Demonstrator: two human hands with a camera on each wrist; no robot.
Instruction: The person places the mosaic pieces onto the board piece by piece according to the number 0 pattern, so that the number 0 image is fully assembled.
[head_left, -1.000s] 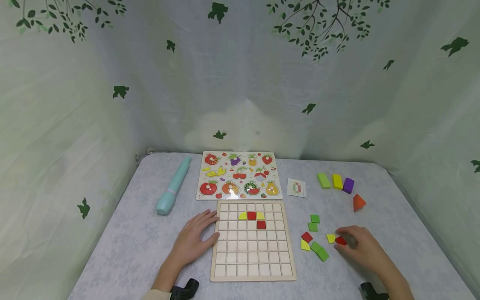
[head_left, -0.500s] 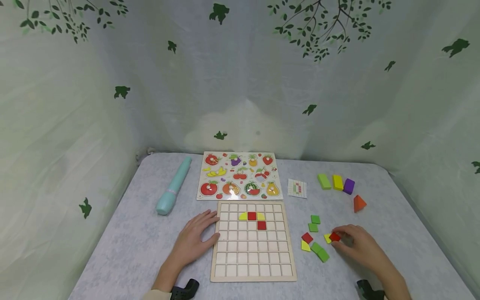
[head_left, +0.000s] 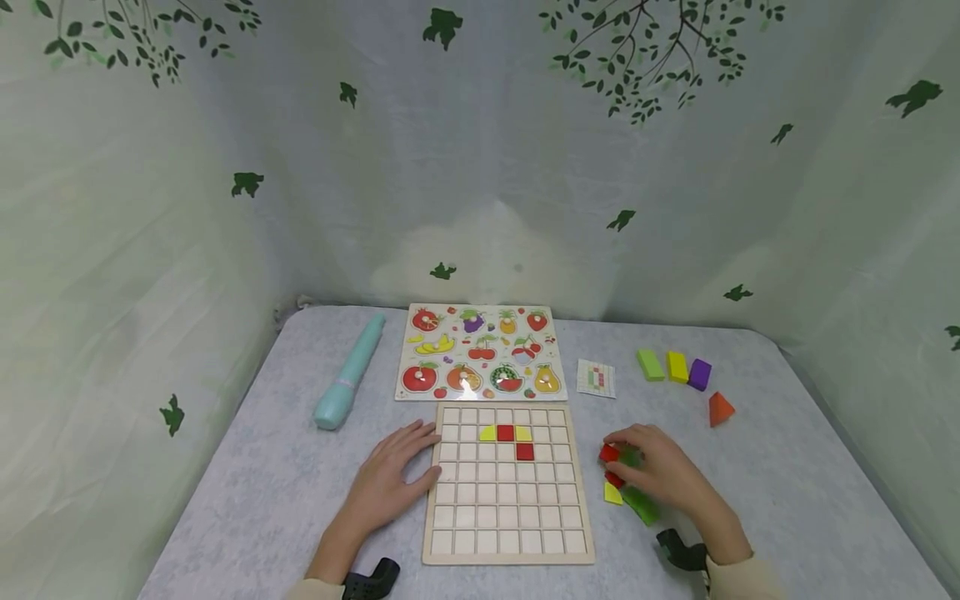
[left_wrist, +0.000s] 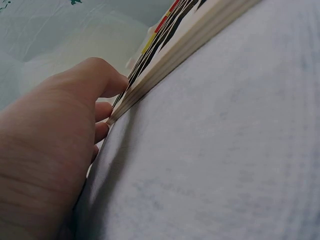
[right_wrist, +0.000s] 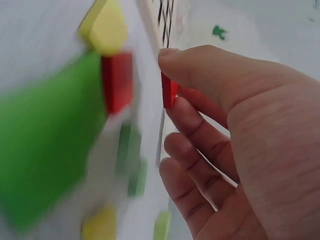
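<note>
left hand: lies flat on the grey table, fingers straight, touching the left edge of the pale wooden grid board. the board sits at the table's front edge, centre. right hand: pinches a small red square wooden tile between thumb and forefinger, raised just right of the board's right edge, above the loose red, green and yellow tiles. handling estimate: the tile is light, rigid and smooth; hold it by opposite side edges.
</note>
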